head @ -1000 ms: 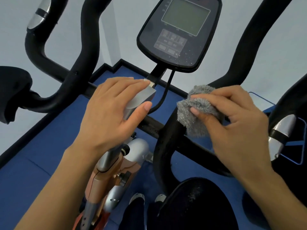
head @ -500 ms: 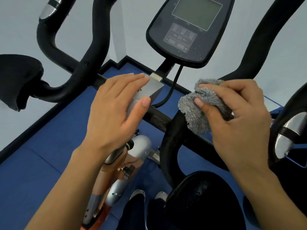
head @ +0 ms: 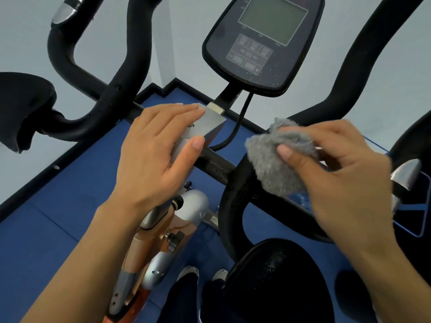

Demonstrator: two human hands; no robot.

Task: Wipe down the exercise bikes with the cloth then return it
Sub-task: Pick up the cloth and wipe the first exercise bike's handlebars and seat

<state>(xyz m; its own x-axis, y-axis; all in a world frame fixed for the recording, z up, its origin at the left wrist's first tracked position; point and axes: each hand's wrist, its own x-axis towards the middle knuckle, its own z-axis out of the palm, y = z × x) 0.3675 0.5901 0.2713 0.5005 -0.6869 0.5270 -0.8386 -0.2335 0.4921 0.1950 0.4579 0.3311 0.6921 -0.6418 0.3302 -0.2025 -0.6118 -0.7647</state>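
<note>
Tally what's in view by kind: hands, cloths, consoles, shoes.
Hands: 2, left hand and right hand
Cloths: 1, the grey cloth, held in the right hand
Consoles: 1, the display console
Shoes: 2, left shoe and right shoe
Total: 6

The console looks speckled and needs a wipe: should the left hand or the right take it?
Right, probably. The right hand pinches the grey cloth at the black handlebar, just below the console. The left hand holds no cloth; it rests on the grey stem block.
</note>
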